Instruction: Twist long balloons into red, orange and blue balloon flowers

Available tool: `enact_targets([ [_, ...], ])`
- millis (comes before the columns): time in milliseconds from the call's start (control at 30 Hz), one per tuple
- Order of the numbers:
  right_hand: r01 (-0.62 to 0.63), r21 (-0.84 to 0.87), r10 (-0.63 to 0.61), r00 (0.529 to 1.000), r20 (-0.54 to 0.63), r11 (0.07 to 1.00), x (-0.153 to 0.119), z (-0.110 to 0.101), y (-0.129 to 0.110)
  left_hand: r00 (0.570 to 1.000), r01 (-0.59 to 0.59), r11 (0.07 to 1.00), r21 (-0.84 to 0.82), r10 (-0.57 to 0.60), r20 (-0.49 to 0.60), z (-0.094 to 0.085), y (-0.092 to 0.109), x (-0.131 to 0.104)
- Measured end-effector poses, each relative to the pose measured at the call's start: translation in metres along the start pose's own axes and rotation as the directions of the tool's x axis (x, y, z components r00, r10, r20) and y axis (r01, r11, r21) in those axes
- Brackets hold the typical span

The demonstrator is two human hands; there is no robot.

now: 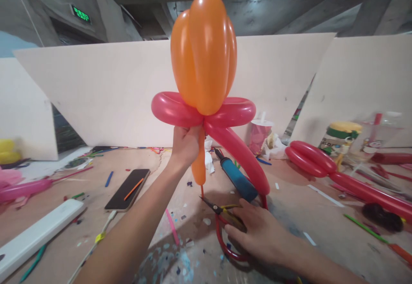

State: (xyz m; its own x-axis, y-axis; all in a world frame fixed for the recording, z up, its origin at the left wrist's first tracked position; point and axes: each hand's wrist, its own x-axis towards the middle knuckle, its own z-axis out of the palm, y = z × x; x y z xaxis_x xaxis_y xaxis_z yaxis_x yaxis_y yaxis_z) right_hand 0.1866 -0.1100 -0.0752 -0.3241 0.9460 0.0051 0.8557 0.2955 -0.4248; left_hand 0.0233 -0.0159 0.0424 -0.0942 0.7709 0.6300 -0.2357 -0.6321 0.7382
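Observation:
An orange balloon flower [209, 56] stands upright, with pink-red balloon loops [175, 108] around its base. My left hand [186, 144] is closed around the joint just below the loops, beside the orange tail [198, 168]. A long red balloon [244, 159] slants down to the right from that joint, and its thin uninflated end curls on the table. My right hand [251, 228] is closed on scissors [220, 210] with yellow-and-black handles. The scissor tips are at the thin orange end under the tail. A blue hand pump [237, 178] lies behind the red balloon.
On the left lie a phone [127, 189] with a cable and a white bar-shaped object [40, 239]. To the right are another red balloon [310, 159], a pink cup [259, 135] and a yellow-lidded jar [341, 138]. White boards [122, 90] stand behind the table, which has balloon scraps on it.

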Motion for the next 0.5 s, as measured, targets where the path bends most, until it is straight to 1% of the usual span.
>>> enact_targets([
  [167, -0.017, -0.058, 0.018, 1.0, 0.017, 0.998, 0.002, -0.003, 0.001, 0.999, 0.038, 0.999, -0.028, -0.038, -0.01, -0.002, -0.003, 0.002],
  [267, 0.009, -0.057, -0.005, 0.998, 0.057, 0.998, 0.002, -0.001, 0.005, 0.999, 0.033, 0.998, -0.055, -0.035, -0.031, -0.006, -0.008, 0.007],
  [400, 0.032, -0.068, -0.024, 0.993, 0.114, 0.997, 0.002, 0.001, 0.007, 1.0, 0.01, 0.994, -0.111, -0.01, -0.003, -0.014, -0.016, 0.015],
  [500, 0.035, -0.075, -0.025, 0.991, 0.132, 0.997, 0.002, 0.003, 0.007, 1.0, 0.027, 0.991, -0.13, -0.028, -0.006, -0.019, -0.023, 0.019],
])
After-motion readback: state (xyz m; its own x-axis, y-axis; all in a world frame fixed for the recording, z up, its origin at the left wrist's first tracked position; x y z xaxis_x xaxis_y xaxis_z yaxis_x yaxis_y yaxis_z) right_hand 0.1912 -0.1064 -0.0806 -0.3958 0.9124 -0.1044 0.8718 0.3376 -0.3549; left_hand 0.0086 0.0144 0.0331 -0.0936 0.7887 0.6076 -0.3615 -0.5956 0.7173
